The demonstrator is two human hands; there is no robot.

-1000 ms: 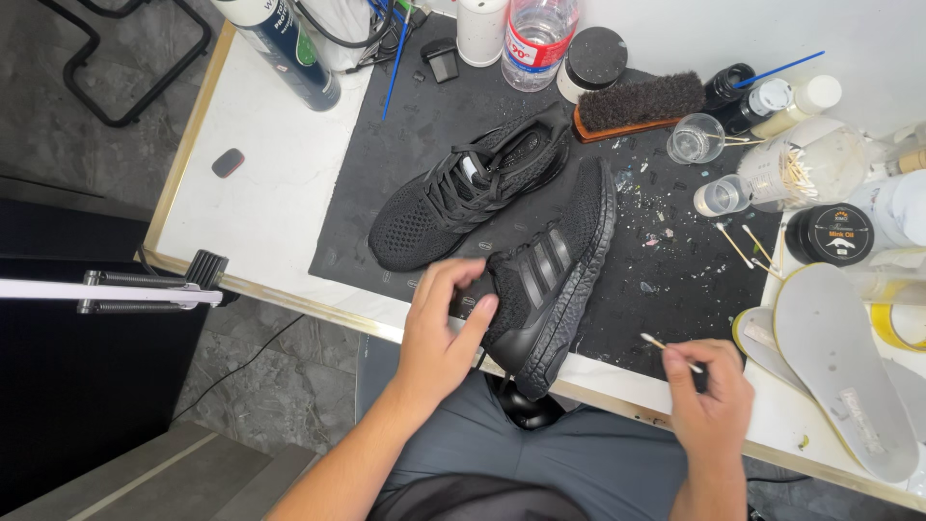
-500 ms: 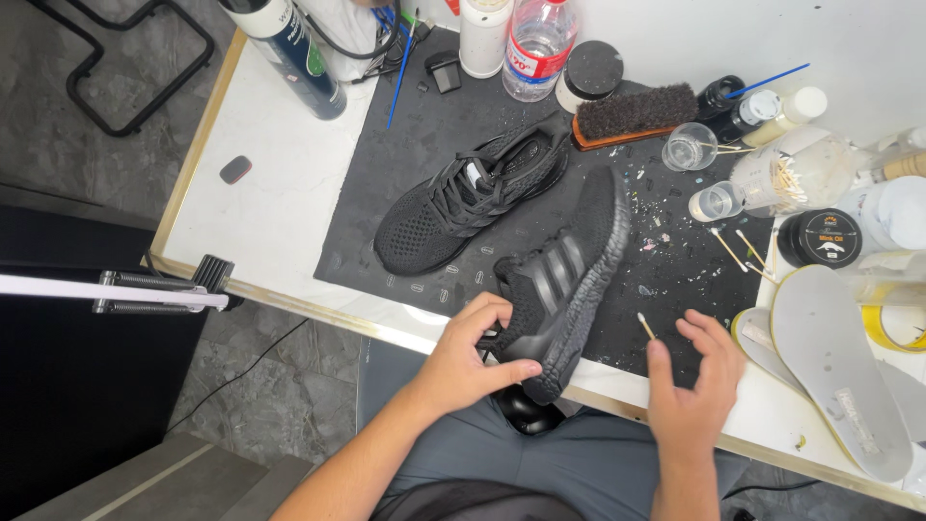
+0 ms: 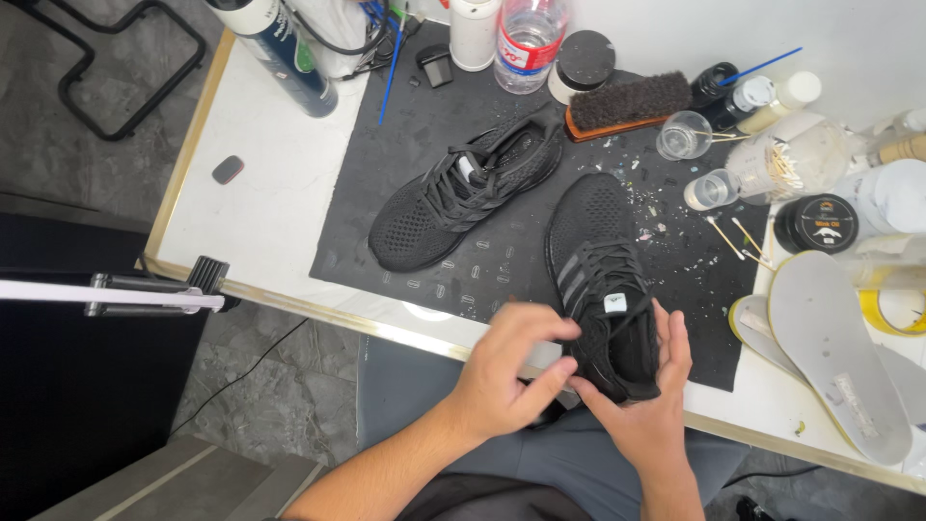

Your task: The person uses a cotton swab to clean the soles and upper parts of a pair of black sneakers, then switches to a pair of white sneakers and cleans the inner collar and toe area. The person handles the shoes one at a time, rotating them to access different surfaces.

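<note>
A black knit sneaker [image 3: 598, 280] stands upright on the black mat [image 3: 482, 174], toe pointing away, heel at the table's near edge. My right hand [image 3: 646, 410] cups its heel from below and the right side. My left hand [image 3: 511, 371] grips the heel's left side, thumb against the collar. The cotton swab I held is out of sight. A second black sneaker [image 3: 463, 188] lies on the mat further back, to the left, untouched.
A wooden shoe brush [image 3: 627, 104], a dark round jar [image 3: 584, 63], plastic bottles and small glass cups line the back. Cotton swabs [image 3: 738, 239], a black tin [image 3: 822, 224], grey insoles [image 3: 830, 352] and yellow tape [image 3: 902, 314] lie at right. A spray can [image 3: 275, 48] stands at back left.
The near sneaker went from lying on its side to standing upright, laces up. My right hand left the swab position and closed under the heel; my left hand shifted right onto the heel.
</note>
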